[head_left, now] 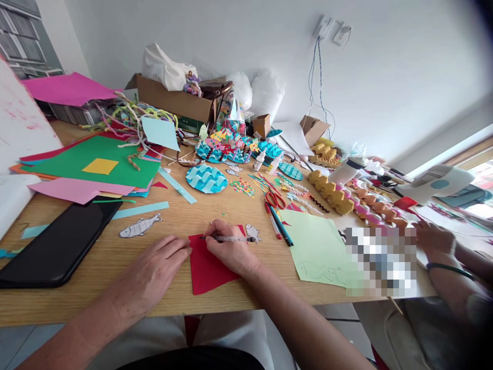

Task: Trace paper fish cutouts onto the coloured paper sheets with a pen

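Note:
A red sheet of paper lies flat near the table's front edge. My right hand rests on it with fingers closed round a pen, whose clear barrel points right and whose tip is at the paper's upper left. Stretched flat on the wood, my left hand touches the sheet's left edge with its fingertips. Just beyond the right hand lies a small paper fish cutout. Another, longer fish cutout is beyond the left hand.
On the left are a black phone and stacked coloured paper. To the right lie markers, red scissors and a pale green sheet with fish outlines. A co-worker's hand is at far right. Crafts crowd the back.

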Tool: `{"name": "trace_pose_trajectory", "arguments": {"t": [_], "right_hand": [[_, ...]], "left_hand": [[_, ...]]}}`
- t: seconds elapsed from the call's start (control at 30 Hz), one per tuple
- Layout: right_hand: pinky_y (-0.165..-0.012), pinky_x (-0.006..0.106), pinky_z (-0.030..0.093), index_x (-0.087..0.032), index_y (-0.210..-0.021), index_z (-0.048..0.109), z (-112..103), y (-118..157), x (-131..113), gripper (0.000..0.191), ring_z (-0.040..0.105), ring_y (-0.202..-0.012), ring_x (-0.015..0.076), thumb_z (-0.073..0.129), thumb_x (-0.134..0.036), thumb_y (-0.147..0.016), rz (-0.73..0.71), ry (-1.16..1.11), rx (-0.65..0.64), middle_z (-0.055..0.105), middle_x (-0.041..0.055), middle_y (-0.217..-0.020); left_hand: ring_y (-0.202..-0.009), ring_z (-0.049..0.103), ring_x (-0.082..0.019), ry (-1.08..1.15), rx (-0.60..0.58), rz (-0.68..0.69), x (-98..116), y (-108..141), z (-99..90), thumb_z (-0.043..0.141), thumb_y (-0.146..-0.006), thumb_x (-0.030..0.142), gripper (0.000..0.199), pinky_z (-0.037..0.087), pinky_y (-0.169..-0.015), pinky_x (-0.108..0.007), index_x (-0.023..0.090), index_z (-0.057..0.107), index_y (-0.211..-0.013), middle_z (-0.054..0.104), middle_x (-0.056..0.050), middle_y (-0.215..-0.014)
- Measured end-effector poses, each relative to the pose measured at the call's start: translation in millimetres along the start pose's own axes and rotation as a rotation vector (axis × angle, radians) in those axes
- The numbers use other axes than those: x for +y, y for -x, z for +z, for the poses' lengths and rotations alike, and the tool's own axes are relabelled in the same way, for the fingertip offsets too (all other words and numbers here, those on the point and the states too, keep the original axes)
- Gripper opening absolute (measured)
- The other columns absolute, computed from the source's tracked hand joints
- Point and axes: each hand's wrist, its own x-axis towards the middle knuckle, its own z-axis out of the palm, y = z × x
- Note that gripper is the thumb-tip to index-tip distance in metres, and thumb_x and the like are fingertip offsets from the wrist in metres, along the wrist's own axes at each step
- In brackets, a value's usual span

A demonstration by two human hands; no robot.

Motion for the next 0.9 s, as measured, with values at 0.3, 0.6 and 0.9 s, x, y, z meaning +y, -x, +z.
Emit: {"name": "trace_pose_trajectory", "arguments": {"t": [0.3,0.6,0.9], "right_hand": [[-0.050,0.017,0.034,-0.019,-0.065,0.051,-1,1,0,0.009,0.047,-0.053,0.0083,0.050,-0.011,-0.067,-0.015,0.006,-0.003,0.053,-0.0047,-0.059],[-0.051,0.018,0.033,-0.019,-0.062,0.049,-1,2,0,0.009,0.046,-0.052,0.0083,0.048,-0.011,-0.065,-0.028,-0.015,0.015,0.050,-0.0050,-0.057],[-0.047,0.018,0.034,-0.018,-0.068,0.054,-32,12,-22,0.004,0.044,-0.051,0.0079,0.050,-0.019,-0.069,0.022,-0.369,0.196,0.050,-0.0049,-0.056]], "left_hand": [[-0.103,0.055,-0.024,0.011,-0.015,0.002,0,-2,-3.0,0.030,-0.082,0.001,0.044,0.048,-0.091,-0.041,0.015,0.064,-0.105,0.064,-0.009,-0.107],[-0.102,0.056,-0.024,-0.014,-0.008,0.021,0,-3,-4.0,0.031,-0.081,0.000,0.042,0.049,-0.090,-0.039,0.014,0.064,-0.104,0.065,-0.009,-0.107],[-0.103,0.058,-0.023,0.051,-0.023,0.001,-2,-4,-5.9,0.031,-0.082,0.002,0.042,0.050,-0.090,-0.038,0.014,0.063,-0.106,0.065,-0.009,-0.109]]}}
